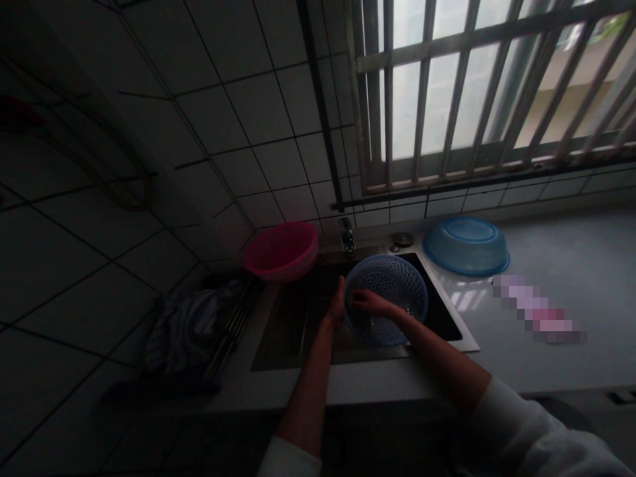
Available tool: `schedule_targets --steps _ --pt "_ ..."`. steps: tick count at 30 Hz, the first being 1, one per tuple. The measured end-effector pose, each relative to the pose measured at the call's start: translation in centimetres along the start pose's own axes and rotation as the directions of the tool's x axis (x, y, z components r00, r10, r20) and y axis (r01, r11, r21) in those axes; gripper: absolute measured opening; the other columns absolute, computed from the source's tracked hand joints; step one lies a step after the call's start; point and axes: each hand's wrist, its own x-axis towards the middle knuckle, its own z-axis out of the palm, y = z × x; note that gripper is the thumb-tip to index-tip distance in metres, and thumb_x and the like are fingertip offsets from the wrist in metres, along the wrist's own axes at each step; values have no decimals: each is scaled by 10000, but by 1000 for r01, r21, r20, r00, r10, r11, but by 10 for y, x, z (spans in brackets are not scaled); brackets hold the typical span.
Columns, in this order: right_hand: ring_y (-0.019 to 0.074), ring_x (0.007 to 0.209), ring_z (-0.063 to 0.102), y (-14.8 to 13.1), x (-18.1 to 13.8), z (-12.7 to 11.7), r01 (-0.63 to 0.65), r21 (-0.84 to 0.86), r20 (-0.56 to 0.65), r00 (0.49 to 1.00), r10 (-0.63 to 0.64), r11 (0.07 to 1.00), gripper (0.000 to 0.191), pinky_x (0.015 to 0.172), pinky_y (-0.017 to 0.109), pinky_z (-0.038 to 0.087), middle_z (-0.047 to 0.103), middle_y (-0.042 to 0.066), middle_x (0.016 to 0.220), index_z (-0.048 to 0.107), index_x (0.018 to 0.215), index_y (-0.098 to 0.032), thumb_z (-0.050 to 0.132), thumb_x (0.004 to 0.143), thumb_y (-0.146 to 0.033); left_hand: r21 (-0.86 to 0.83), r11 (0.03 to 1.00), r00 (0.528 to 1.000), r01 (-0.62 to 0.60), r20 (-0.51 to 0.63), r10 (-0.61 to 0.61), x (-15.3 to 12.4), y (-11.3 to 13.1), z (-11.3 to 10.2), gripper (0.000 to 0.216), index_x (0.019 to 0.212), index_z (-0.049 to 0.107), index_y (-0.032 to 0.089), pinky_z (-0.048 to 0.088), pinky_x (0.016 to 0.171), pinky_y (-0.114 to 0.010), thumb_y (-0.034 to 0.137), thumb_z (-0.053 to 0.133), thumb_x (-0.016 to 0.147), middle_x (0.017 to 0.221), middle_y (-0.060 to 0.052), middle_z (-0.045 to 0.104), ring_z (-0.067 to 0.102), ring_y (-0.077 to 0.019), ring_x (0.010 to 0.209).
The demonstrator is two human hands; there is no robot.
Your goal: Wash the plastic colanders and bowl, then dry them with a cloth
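Because the colander (400,281) seems steadied only at its left edge by the left hand (337,305), a hard push from the right hand (368,303) could tip it. Round, blue and pierced with holes, it sits at the right of the sink (464,341); the right fingers bunch at its inner left wall, but whether they pinch anything, or the left ones close, I cannot tell.

Pale grey sleeves (527,424), bare forearms (311,387), bare hands (368,302)

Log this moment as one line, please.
left hand: at rim of blue colander | right hand: inside colander, grip unclear | colander: at sink | pink basin: beside faucet | blue basin: upturned on counter
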Motion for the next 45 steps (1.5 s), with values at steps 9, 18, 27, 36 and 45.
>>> schedule_targets --steps 9,18,27,36,45 --pt "230 899 657 -14 3 -31 73 -20 -427 901 -75 997 263 884 368 532 744 88 1024 710 986 -175 587 856 -368 -51 997 981 -52 185 60 1 -3 8 753 1259 764 163 371 1251 -501 792 513 930 1240 -138 790 610 -345 1380" --pt "195 817 634 -20 -3 -8 71 127 -147 988 -52 989 281 765 299 519 738 50 927 726 946 -156 668 803 -392 -16 999 995 -35 90 36 -2 3 5 725 1185 790 156 414 1216 -496 781 519 935 1143 -132 818 654 -361 1316" --pt "204 868 640 -35 -4 -19 131 175 -310 948 -72 976 329 796 300 524 744 51 964 732 987 -161 677 824 -441 -35 999 987 -26 157 32 3 -4 5 726 1228 771 164 414 1220 -517 774 490 952 1215 -141 797 640 -353 1340" --pt "215 851 648 -33 -2 -26 113 144 -367 929 -53 983 332 759 298 521 744 58 925 730 938 -164 660 846 -475 -26 999 994 -39 105 41 4 -5 4 682 1136 799 161 438 1199 -463 752 507 959 1165 -135 811 662 -330 1310" --pt "180 768 622 -28 -5 -4 47 182 -18 999 -45 982 312 722 283 510 736 44 889 740 924 -155 710 782 -431 -17 999 997 -33 65 34 4 -2 1 699 1109 800 150 437 1183 -467 765 509 945 1053 -136 826 679 -347 1269"
